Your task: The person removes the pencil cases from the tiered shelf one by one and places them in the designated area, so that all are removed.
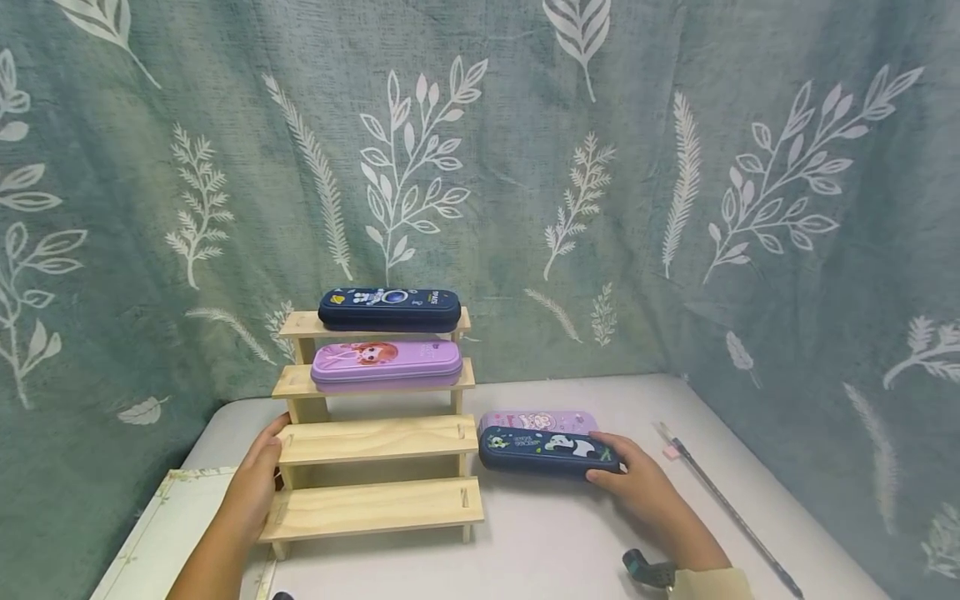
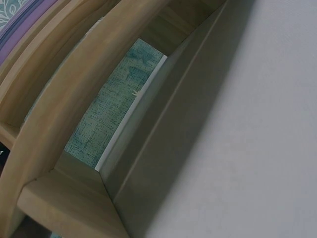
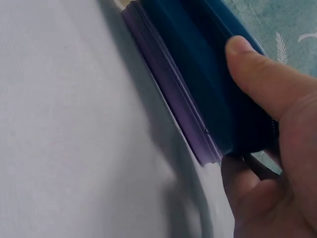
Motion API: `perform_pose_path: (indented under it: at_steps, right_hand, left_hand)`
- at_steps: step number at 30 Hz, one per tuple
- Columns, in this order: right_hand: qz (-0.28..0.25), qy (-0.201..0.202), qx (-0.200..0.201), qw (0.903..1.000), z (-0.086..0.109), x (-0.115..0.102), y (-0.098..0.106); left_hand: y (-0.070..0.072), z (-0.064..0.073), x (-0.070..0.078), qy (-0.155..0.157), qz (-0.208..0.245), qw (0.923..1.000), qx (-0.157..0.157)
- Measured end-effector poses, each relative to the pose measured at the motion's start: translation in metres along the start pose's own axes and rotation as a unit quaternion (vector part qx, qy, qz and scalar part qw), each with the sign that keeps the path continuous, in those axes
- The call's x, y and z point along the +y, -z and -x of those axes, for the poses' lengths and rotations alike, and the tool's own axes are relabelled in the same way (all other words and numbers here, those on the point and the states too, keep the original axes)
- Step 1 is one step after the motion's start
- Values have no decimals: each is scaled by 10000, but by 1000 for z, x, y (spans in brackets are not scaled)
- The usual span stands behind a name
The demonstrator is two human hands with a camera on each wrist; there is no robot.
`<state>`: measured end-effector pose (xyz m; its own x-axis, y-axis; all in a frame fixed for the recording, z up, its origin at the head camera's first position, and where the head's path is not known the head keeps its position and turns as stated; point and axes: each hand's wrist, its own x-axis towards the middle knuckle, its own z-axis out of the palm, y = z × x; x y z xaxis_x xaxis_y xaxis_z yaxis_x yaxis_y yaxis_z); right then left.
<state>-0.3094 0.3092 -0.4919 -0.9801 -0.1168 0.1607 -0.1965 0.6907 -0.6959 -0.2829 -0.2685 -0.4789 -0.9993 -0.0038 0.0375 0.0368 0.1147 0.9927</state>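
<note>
My right hand (image 1: 637,479) grips the right end of a dark blue pencil case (image 1: 547,452) with a panda on its lid; the thumb (image 3: 241,47) lies across it in the right wrist view. Just behind that case lies a light purple pencil case (image 1: 536,419), partly covered. My left hand (image 1: 258,471) holds the left side of a wooden stepped rack (image 1: 375,508), with some fingers hidden behind its side. On the rack's top step sits a navy space-print pencil case (image 1: 390,310), and one step lower a pink-purple case (image 1: 386,365) with a girl on it.
A long thin brush (image 1: 731,504) lies on the white table (image 1: 555,542) at the right, near a small pink piece (image 1: 671,452). A leaf-edged pale board (image 1: 168,525) lies at the left. Behind stands a green leaf-print curtain (image 1: 510,208).
</note>
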Motion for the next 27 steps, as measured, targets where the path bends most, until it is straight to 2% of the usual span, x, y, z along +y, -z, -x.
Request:
perform_pose_path:
  at_steps: [5, 11, 17, 27]
  right_hand:
    - [-110, -5, -199, 9997, 2, 4, -9]
    - [42, -49, -273, 9996, 3, 7, -6]
    - [148, -115, -235, 9995, 3, 11, -3]
    - [147, -289, -184, 9993, 2, 14, -10]
  left_hand:
    - [3, 5, 1, -17, -5, 10000, 13]
    - [-2, 4, 5, -84, 37, 10000, -18]
    - [-4, 2, 8, -75, -1, 10000, 27]
    - [-2, 3, 5, -61, -61, 10000, 50]
